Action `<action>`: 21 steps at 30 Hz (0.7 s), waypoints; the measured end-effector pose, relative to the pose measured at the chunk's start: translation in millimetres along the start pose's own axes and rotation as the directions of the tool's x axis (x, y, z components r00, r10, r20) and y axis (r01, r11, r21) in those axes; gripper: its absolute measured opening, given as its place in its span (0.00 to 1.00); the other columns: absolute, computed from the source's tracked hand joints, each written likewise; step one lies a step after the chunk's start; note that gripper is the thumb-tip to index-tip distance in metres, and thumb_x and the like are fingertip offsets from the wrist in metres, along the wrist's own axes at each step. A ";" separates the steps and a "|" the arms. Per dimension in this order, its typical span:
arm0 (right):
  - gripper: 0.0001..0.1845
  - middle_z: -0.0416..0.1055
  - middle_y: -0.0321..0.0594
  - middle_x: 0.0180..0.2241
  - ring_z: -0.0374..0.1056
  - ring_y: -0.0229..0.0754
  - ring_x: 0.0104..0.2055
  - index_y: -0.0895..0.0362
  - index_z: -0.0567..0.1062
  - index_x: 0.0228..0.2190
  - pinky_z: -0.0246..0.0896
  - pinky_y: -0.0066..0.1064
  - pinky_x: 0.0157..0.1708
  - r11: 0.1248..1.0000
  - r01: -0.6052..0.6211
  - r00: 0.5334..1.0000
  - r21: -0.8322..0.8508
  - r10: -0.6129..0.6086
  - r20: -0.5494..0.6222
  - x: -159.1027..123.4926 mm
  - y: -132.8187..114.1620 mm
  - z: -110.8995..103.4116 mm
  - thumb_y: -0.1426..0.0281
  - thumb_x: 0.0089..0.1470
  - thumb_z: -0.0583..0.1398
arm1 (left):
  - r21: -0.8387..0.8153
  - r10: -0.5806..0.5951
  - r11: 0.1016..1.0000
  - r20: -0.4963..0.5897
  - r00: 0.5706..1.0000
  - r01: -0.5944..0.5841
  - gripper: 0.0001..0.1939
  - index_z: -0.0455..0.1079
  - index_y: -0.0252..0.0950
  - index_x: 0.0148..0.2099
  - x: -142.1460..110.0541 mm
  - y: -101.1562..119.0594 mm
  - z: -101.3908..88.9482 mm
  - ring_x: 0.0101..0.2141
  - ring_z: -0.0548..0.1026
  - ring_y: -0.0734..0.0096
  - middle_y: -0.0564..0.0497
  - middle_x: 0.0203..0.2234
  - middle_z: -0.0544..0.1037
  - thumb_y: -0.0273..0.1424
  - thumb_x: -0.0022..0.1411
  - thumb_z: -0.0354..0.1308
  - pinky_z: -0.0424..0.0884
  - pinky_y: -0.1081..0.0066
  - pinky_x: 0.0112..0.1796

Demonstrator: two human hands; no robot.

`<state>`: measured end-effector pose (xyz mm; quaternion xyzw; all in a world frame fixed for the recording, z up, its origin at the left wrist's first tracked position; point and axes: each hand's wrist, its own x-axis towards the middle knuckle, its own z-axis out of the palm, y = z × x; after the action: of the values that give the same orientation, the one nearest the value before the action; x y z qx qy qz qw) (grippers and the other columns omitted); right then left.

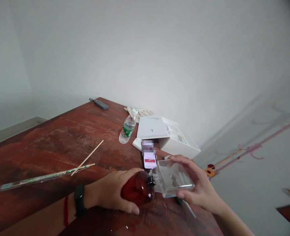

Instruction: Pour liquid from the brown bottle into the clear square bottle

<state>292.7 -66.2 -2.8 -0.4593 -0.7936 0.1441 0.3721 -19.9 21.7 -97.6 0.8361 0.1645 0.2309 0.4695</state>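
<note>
My left hand (120, 190) is closed around a round, dark red-brown translucent bottle (136, 190) with a black neck. In my right hand (195, 188) is a clear square bottle (174, 180), gripped by its sides and tipped over so that its threaded neck points left. The two necks meet or nearly meet; whether they touch I cannot tell. Below the clear bottle, partly hidden by it and my fingers, a black cap (178, 200) lies near a thin pale tube (190, 210) on the table.
Beyond my hands are a lit phone (149, 160), a white box (153, 127), a water bottle (127, 129) and a cloth (142, 112). Chopsticks (87, 158), one wrapper (36, 180) and a grey device (102, 105) lie left on the wooden table (61, 141). A pink rack (245, 152) stands right.
</note>
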 end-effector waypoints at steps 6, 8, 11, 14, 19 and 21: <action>0.40 0.79 0.46 0.55 0.77 0.57 0.56 0.43 0.74 0.64 0.75 0.43 0.54 1.000 0.009 0.999 -0.007 -0.009 0.037 -0.5 3.7 -1.5 0.41 0.57 0.72 | 0.039 -0.032 0.999 0.013 0.999 0.032 0.51 0.63 0.43 0.73 -0.2 0.0 0.8 0.58 0.82 0.38 0.42 0.63 0.81 0.52 0.54 0.77 0.75 0.49 0.61; 0.40 0.79 0.45 0.54 0.77 0.56 0.54 0.43 0.74 0.64 0.76 0.43 0.53 1.000 0.019 0.999 -0.014 -0.018 0.041 -0.2 3.6 -2.1 0.41 0.57 0.72 | 0.046 -0.042 0.998 0.018 0.999 0.042 0.52 0.62 0.44 0.74 -0.5 0.1 0.7 0.59 0.81 0.37 0.42 0.63 0.82 0.52 0.54 0.77 0.74 0.48 0.61; 0.40 0.79 0.45 0.53 0.77 0.55 0.54 0.43 0.74 0.64 0.76 0.42 0.54 0.999 0.038 0.998 -0.020 -0.037 0.046 1.4 1.0 -2.6 0.41 0.58 0.72 | 0.042 -0.042 0.998 0.029 0.999 0.041 0.52 0.62 0.45 0.74 -0.7 -0.2 0.1 0.59 0.81 0.37 0.43 0.63 0.81 0.52 0.54 0.77 0.74 0.48 0.60; 0.39 0.79 0.44 0.53 0.78 0.54 0.53 0.43 0.74 0.64 0.76 0.40 0.53 0.998 0.053 0.997 -0.020 -0.052 0.048 4.1 -3.0 -2.6 0.42 0.58 0.72 | 0.046 -0.031 0.998 0.026 0.999 0.029 0.51 0.62 0.45 0.74 -0.8 -1.0 -0.1 0.59 0.81 0.38 0.43 0.63 0.81 0.52 0.54 0.77 0.75 0.51 0.59; 0.38 0.80 0.44 0.52 0.78 0.53 0.53 0.44 0.75 0.63 0.76 0.38 0.53 0.997 0.073 0.997 -0.029 -0.072 0.032 6.2 -5.9 -2.1 0.42 0.58 0.72 | 0.067 -0.039 0.997 0.030 0.999 0.037 0.52 0.61 0.45 0.75 -1.4 -2.0 0.2 0.59 0.81 0.39 0.43 0.64 0.81 0.53 0.55 0.77 0.75 0.51 0.59; 0.38 0.80 0.45 0.52 0.79 0.53 0.53 0.45 0.75 0.63 0.76 0.38 0.53 0.997 0.075 0.997 -0.034 -0.074 0.030 6.0 -5.5 -2.2 0.42 0.58 0.72 | 0.070 -0.036 0.997 0.027 0.999 0.034 0.52 0.61 0.45 0.75 -1.6 -1.9 0.3 0.60 0.81 0.39 0.43 0.64 0.81 0.53 0.55 0.77 0.75 0.51 0.59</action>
<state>289.1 -64.4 4.5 -0.4336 -0.8179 0.1229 0.3577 -21.3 21.7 -99.8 0.8521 0.1802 0.2050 0.4466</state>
